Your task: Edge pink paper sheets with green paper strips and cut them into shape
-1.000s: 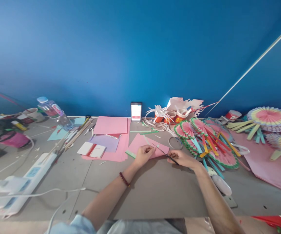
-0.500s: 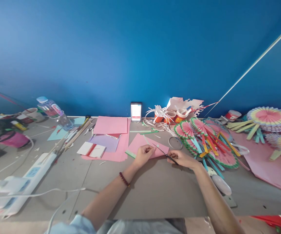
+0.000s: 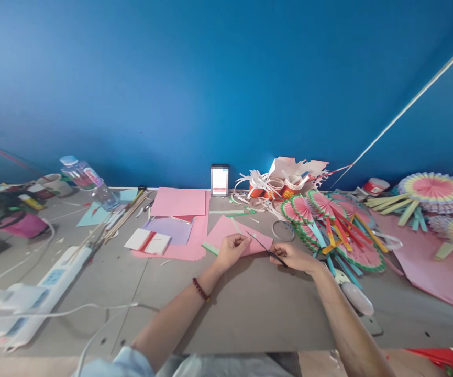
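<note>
A pink sheet with pale green strips at its left edge and upper middle (image 3: 220,230) lies on the grey table. Over its front edge, my left hand (image 3: 232,250) is closed in a pinch; what is between the fingertips is too small to tell. To the right, my right hand (image 3: 289,256) is wrapped round a dark, thin tool that looks like scissors (image 3: 264,247). Its narrow tip points up and left over the sheet, near my left fingertips. Whether the blades are parted cannot be made out.
Pink and green paper fans (image 3: 328,209) and red cups (image 3: 275,187) stand at the right and back. A screen (image 3: 220,180) leans on the wall. Left are pink paper (image 3: 179,201), a white pad (image 3: 159,243), a bottle (image 3: 92,180) and a power strip (image 3: 45,293).
</note>
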A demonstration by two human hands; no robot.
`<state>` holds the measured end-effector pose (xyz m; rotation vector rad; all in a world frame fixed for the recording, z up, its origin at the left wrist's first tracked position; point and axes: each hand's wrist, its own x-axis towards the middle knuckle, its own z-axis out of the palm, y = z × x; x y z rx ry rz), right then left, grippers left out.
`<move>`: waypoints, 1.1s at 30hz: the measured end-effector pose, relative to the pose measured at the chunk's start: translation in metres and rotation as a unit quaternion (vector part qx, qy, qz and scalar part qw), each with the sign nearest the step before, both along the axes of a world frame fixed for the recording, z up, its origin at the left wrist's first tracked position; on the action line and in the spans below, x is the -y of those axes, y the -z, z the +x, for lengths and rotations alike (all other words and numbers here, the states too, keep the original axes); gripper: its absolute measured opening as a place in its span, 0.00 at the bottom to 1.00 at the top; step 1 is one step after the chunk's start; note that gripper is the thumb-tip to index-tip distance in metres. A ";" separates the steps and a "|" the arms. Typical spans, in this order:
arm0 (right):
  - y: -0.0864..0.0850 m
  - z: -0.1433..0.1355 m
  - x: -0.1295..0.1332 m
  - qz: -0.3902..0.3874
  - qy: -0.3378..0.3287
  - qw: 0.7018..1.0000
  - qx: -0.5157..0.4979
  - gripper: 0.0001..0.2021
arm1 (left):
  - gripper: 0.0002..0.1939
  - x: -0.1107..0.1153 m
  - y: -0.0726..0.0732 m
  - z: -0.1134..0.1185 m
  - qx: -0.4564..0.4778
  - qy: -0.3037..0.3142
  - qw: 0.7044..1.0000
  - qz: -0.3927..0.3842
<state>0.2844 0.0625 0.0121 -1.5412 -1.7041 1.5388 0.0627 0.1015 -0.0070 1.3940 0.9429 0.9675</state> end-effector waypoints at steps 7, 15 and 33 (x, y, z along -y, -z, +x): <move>-0.002 -0.001 0.001 -0.013 0.015 1.000 -0.009 0.20 | 0.24 0.000 0.000 0.000 -0.001 -0.006 1.000 0.003; -0.004 -0.003 0.002 -0.011 0.021 1.000 0.003 0.20 | 0.23 0.000 -0.003 0.001 -0.002 -0.010 1.000 -0.002; -0.004 0.000 0.001 -0.015 0.069 0.997 -0.031 0.18 | 0.19 0.013 -0.011 0.002 -0.046 0.014 0.997 0.056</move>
